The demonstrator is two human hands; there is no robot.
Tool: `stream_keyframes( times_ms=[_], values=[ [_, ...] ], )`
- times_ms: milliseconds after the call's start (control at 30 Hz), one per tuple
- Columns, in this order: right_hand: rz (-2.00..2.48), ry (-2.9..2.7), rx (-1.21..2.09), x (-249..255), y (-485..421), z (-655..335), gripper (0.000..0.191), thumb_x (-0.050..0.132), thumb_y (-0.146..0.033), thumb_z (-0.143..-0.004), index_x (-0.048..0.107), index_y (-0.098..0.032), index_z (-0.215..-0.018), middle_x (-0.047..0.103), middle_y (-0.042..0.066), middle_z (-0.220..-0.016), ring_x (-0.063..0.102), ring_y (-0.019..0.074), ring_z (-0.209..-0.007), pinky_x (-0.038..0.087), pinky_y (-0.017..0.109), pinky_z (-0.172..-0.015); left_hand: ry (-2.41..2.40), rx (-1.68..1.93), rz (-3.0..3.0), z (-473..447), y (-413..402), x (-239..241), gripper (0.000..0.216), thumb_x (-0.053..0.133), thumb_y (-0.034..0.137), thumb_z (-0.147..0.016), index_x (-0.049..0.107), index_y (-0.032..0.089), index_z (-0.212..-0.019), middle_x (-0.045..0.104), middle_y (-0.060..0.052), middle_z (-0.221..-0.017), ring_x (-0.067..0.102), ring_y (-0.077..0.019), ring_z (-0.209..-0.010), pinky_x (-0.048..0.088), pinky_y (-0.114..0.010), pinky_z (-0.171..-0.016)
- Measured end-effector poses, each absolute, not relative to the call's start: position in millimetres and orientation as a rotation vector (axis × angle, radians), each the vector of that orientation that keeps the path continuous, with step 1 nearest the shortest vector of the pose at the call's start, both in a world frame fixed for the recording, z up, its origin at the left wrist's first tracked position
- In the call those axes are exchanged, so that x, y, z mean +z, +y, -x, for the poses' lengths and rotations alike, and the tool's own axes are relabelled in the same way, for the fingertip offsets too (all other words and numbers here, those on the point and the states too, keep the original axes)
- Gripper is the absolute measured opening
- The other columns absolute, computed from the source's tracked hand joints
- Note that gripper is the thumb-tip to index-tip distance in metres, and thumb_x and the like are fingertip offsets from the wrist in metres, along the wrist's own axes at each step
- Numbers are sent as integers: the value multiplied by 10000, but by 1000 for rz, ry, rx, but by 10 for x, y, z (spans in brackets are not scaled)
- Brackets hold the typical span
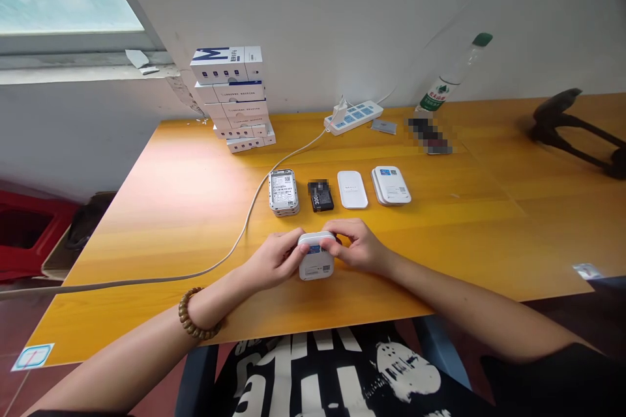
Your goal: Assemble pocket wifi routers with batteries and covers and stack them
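Observation:
Both my hands grip a small white rounded device [315, 260] with a blue label, held just above the orange table [161, 208] near its front edge. My left hand [274, 259] wraps its left side, fingers curled; a wooden bead bracelet [192, 319] circles that wrist. My right hand [356, 246] pinches its upper right corner. Beyond them, in a row, lie a stack of label-up devices [283, 192], a black battery [320, 195], a white cover [352, 189] and a stack of white devices [390, 185].
A pile of white and blue boxes [237, 98] stands at the back by the wall. A white power strip [355, 116] with a cable [235, 241] running left, a plastic bottle [452, 78] and a black object [577, 127] lie further back and right.

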State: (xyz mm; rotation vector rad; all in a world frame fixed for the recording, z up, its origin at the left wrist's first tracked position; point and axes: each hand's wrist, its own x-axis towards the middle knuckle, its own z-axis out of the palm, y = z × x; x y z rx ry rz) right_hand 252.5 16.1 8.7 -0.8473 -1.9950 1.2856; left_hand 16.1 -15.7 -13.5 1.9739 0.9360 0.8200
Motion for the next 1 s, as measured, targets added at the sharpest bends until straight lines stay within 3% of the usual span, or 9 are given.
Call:
stream_keyframes(
  times_ms=[167, 333, 500, 633, 833, 1000],
  values=[
    [812, -2075, 1644, -2, 219, -2549, 489, 761, -654, -878, 745, -177, -982, 679, 19, -807, 549, 155, -670, 434, 287, -601, 1096, 990, -1759, -167, -159, -156, 495, 363, 609, -1103, 495, 219, -830, 459, 34, -650, 410, -129, -564, 341, -273, -535],
    [946, -1993, 1771, -85, 229, -2551, 442, 763, -601, -888, 737, -161, -849, 566, -29, -636, 451, 118, -565, 348, 262, -526, 1085, 925, -1462, -177, -109, -159, 544, 433, 691, -1055, 612, 179, -1008, 565, -5, -747, 479, -145, -638, 398, -266, -556],
    [933, -1763, 1850, -77, 234, -2516, 455, 826, -604, -838, 690, -170, -837, 552, -45, -619, 458, 112, -548, 375, 261, -527, 960, 648, -1535, -189, -123, -97, 516, 587, 642, -1006, 562, 178, -781, 465, 31, -611, 369, -100, -540, 268, -241, -490],
    [923, -1785, 1865, -85, 245, -2521, 505, 792, -660, -851, 676, -169, -824, 566, -33, -626, 480, 113, -560, 369, 258, -522, 942, 623, -1540, -182, -128, -64, 522, 580, 636, -1009, 559, 178, -760, 395, 58, -566, 303, -84, -506, 202, -244, -474],
    [839, -1966, 1942, -82, 268, -2589, 529, 727, -663, -910, 757, -140, -978, 634, -7, -714, 508, 116, -606, 389, 254, -545, 999, 658, -1429, -170, -121, -129, 701, 439, 783, -997, 577, 160, -706, 453, 16, -572, 366, -102, -525, 263, -257, -499],
    [858, -2126, 1799, -88, 251, -2602, 534, 717, -638, -937, 751, -159, -1169, 719, 43, -873, 611, 166, -717, 509, 291, -619, 1049, 720, -1450, -171, -101, -106, 666, 484, 751, -987, 567, 165, -683, 473, 4, -601, 387, -115, -561, 306, -256, -512]
  ],
)
